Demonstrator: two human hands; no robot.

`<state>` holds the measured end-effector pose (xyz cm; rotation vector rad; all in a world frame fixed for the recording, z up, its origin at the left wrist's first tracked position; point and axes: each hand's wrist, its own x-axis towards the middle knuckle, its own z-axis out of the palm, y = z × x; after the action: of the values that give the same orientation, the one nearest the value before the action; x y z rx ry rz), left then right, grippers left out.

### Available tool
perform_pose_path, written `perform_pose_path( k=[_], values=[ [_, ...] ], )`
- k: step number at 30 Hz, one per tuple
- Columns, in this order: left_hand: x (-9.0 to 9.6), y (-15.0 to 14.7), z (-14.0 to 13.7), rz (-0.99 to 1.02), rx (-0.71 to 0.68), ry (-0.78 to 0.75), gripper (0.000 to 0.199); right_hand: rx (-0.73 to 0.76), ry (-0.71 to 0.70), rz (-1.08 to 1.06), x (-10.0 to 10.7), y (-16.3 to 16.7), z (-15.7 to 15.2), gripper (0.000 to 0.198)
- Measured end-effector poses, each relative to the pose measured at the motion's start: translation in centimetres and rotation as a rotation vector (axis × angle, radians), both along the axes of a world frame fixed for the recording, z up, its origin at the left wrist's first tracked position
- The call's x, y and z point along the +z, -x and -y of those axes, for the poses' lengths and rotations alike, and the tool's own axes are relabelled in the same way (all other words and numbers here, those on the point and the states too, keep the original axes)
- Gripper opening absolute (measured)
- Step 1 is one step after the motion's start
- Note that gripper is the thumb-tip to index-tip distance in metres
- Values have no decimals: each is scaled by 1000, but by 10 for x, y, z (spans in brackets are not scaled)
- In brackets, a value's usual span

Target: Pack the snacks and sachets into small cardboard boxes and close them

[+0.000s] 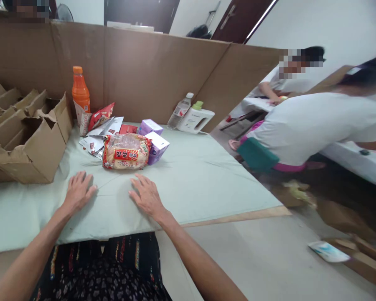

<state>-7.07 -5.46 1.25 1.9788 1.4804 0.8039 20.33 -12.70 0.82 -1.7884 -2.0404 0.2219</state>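
Note:
My left hand (78, 192) lies on the pale green tablecloth (191, 179), fingers apart and holding nothing. To its right, my right hand (146, 195) also rests on the cloth with fingers spread. Just beyond both hands is a clear and red food packet (127, 152), touched by neither. Two purple-and-white boxes (156, 147) stand against its right side. Behind it on the left are silver-white pouches (97, 136) and a red snack bag (102, 116). An orange bottle (80, 94) stands behind these, its lower part partly hidden by packets.
A cardboard box with compartments (34, 146) stands at the left. A clear bottle (181, 112) and a white jug with a green cap (196, 118) stand before the cardboard wall (150, 71). Two people sit at tables on the right; opened cartons (363, 259) lie on the floor.

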Motion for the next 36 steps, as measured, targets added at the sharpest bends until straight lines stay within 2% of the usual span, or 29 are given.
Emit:
perform_pose_path(
  k=[2,4,7,10,13,15,18,21,24,27,31,34,36],
  values=[
    [-6,8,26,-188,-57,-67,46,-50,25,32,-20,-16,13,47],
    [-10,15,51,-337,-107,-115,52,-66,20,94,-38,-25,39,50],
    [-15,24,88,-500,-154,-169,58,-81,-72,222,-58,-32,84,50],
    [-21,35,123,-601,-166,-222,58,-113,-161,256,-71,-37,120,48],
    [-23,54,149,-683,-191,-345,59,-113,-195,198,-75,-47,140,46],
    [-17,66,151,-701,-292,-396,56,-99,-188,120,-71,-61,139,42],
    [4,76,126,-688,-384,-333,49,-130,-209,42,-60,-87,112,41],
    [19,75,82,-715,-236,-330,52,-221,-214,106,-53,-105,67,50],
    [10,80,54,-740,-139,-328,52,-297,-80,235,-60,-111,40,56],
    [-11,97,69,-767,-79,-316,54,-302,-11,329,-73,-116,51,58],
    [-28,121,126,-798,-21,-342,57,-312,-74,333,-86,-125,92,63],
    [-24,129,152,-809,-24,-380,55,-328,-142,305,-95,-134,105,63],
    [-7,129,149,-761,-2,-418,52,-306,-170,281,-101,-139,105,61]
  ],
)
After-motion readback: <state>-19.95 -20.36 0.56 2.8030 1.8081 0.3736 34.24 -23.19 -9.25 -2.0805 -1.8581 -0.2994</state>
